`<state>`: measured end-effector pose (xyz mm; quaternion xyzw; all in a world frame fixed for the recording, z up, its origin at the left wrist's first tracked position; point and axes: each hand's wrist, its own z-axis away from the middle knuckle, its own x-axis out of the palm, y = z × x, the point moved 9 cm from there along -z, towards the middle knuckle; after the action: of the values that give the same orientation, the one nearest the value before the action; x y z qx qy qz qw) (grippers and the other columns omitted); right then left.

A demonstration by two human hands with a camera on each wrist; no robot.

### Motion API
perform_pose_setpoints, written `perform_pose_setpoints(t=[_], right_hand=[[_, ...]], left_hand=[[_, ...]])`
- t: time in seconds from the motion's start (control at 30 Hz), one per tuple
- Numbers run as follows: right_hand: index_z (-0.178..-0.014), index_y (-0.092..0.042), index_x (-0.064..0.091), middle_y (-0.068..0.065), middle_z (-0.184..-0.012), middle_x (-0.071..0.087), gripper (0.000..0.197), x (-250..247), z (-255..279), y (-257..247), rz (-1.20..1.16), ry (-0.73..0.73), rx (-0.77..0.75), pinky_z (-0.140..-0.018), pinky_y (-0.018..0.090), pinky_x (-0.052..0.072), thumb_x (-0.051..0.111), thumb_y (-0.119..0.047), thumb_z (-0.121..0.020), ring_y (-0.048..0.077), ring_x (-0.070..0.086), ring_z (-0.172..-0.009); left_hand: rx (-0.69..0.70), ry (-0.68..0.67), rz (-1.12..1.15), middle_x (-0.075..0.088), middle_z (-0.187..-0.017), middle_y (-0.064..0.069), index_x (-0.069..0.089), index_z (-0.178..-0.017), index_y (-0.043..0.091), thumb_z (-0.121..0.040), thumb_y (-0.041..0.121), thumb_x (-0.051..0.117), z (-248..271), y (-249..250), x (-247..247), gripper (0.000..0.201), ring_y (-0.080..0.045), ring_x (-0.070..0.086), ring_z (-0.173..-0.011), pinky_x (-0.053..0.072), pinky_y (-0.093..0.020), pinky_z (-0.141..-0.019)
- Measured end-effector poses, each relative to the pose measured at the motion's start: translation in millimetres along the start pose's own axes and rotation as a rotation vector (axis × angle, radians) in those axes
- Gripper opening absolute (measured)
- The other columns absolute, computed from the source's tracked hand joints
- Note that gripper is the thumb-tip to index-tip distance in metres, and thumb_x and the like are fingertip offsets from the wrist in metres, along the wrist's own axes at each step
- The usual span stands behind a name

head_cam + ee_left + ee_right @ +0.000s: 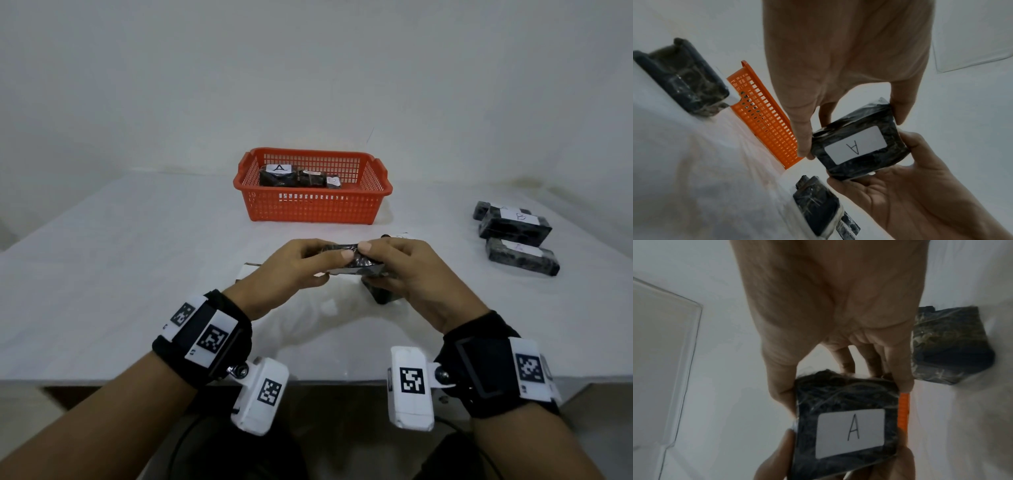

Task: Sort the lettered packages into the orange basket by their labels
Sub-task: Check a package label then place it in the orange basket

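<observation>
both hands hold one dark wrapped package (859,144) just above the tabletop (120,246), near the middle of its front edge. the left hand (291,270) pinches one end between thumb and curled fingers; the right hand (404,270) grips the other end the same way, thumb on top, fingers underneath. the two thumbs nearly meet on the package's upper side. its white label, facing down toward the wrist cameras, reads "a".

the orange basket (373,164) sits toward the middle of the tabletop's back edge. inside it lie dark packages, one (277,174) with an "a" label on top at the basket's left, another label at its right too small to read.

near the right edge of the tabletop lie more dark packages (513,226), close together; one label shows a "b", the others are unclear. another dark package (380,294) rests on the tabletop just under the right hand. a clear flat sheet (663,353) lies on the tabletop beneath the left hand.
</observation>
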<state>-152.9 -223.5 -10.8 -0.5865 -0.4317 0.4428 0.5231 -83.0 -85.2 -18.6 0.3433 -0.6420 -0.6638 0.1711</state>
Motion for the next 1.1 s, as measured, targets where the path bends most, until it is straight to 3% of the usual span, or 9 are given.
perform_pose_setpoints(t=[0.13,0.27,0.37,0.43,0.53,0.73,0.8,0.97,1.1], right_hand=[[-0.099,-0.006,0.077,0.02,-0.107,0.073,0.036,2,1,1,-0.03,-0.016,-0.005,-0.104,0.041,0.053,0.069,-0.037,-0.083,0.024,0.067,-0.103],[-0.112,-0.002,0.074,0.023,-0.115,0.074,0.038,-5,-2,7,0.005,0.055,-0.014,-0.107,0.046,0.055,0.07,-0.03,-0.086,0.037,0.07,-0.115],[-0.112,-0.007,0.074,0.017,-0.111,0.078,0.04,-1,-1,5,0.044,0.025,-0.004,-0.105,0.045,0.056,0.08,-0.038,-0.087,0.035,0.071,-0.114],[-0.119,-0.012,0.069,0.009,-0.109,0.08,0.052,0,0,1,0.028,-0.007,-0.013,-0.101,0.038,0.058,0.076,-0.046,-0.08,0.026,0.074,-0.11],[-0.127,-0.024,0.061,0.003,-0.111,0.08,0.051,0,-2,-4,0.044,-0.02,-0.042,-0.096,0.035,0.06,0.081,-0.034,-0.081,0.019,0.076,-0.107],[-0.121,-0.015,0.062,0.01,-0.11,0.08,0.031,-9,-20,-3,0.073,0.107,-0.059,-0.094,0.042,0.062,0.076,-0.016,-0.094,0.025,0.078,-0.099],[-0.122,-0.013,0.064,0.013,-0.108,0.079,0.029,-14,-26,-7,0.046,0.139,-0.068,-0.088,0.041,0.064,0.074,-0.013,-0.095,0.028,0.079,-0.094],[-0.127,-0.012,0.062,0.014,-0.106,0.079,0.031,-21,-41,-19,0.049,0.188,-0.075,-0.071,0.035,0.065,0.072,-0.014,-0.098,0.03,0.08,-0.083],[-0.126,-0.014,0.057,0.014,-0.1,0.079,0.034,-25,-56,-24,0.054,0.213,-0.054,-0.055,0.024,0.057,0.074,-0.018,-0.096,0.018,0.075,-0.063]], left_hand=[[0.003,0.07,0.045,0.075,-0.107,-0.013,0.077,-0.108,0.009,-0.075,0.056,0.066,-3,0,-9,0.058,-0.013,0.068,-0.096,0.056,-0.045,-0.104],[-0.03,-0.021,0.027,0.075,-0.117,-0.008,0.075,-0.119,0.014,-0.087,0.05,0.066,-1,-3,-1,0.049,-0.012,0.068,-0.106,0.054,-0.039,-0.105],[-0.055,-0.005,0.032,0.073,-0.118,-0.017,0.075,-0.117,0.014,-0.085,0.048,0.066,0,-5,-3,0.048,-0.016,0.069,-0.101,0.056,-0.044,-0.105],[-0.081,0.041,0.095,0.072,-0.117,-0.022,0.072,-0.117,0.017,-0.093,0.051,0.061,-1,-4,-8,0.043,-0.026,0.073,-0.103,0.056,-0.048,-0.104],[-0.137,0.058,0.265,0.068,-0.126,-0.024,0.064,-0.128,0.018,-0.105,0.051,0.044,-1,-3,-12,0.045,-0.038,0.073,-0.109,0.055,-0.05,-0.105],[-0.202,0.058,0.399,0.071,-0.121,-0.025,0.062,-0.131,0.014,-0.103,0.061,0.041,-5,-1,-13,0.058,-0.043,0.075,-0.103,0.059,-0.051,-0.096],[-0.144,0.149,0.339,0.074,-0.119,-0.02,0.065,-0.124,0.018,-0.106,0.055,0.042,-10,2,-25,0.047,-0.038,0.077,-0.1,0.061,-0.048,-0.094],[0.055,0.382,0.271,0.075,-0.113,-0.015,0.064,-0.125,0.007,-0.102,0.027,0.064,-21,17,-58,0.03,-0.029,0.079,-0.094,0.065,-0.042,-0.084],[0.083,0.428,0.169,0.075,-0.103,-0.01,0.066,-0.12,0.01,-0.099,0.013,0.069,-31,17,-70,0.022,-0.021,0.079,-0.083,0.066,-0.037,-0.079]])
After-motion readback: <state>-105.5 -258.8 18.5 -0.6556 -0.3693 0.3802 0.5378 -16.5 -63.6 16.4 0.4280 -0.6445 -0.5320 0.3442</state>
